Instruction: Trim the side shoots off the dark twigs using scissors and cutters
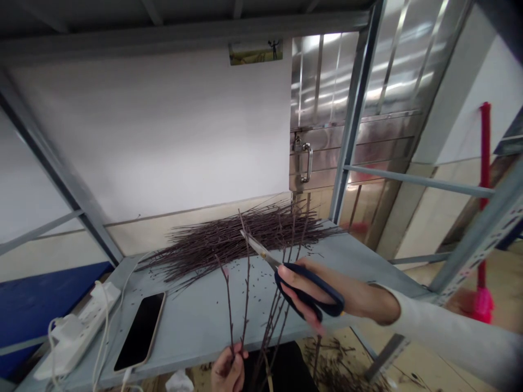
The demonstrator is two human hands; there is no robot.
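My left hand (229,370) is at the front edge of the shelf, its fingers pinched around the lower end of a thin dark twig (229,305) that forks into upright stems. My right hand (304,280) grips dark-blue-handled scissors (261,249), whose blades point up and left, close to the top of one stem. The blades look nearly together. Several more twigs (274,316) rise between the two hands, their lower ends over dark cloth at the bottom. Behind the scissors lies a large heap of dark bare twigs (229,239).
On the grey metal shelf (188,316) are a black-screened phone (141,331), a white power strip (79,329) with cords, and small dark scraps. Shelf posts (353,109) frame the space. Cut twigs (343,365) lie on the floor. A red-handled broom (484,218) stands at right.
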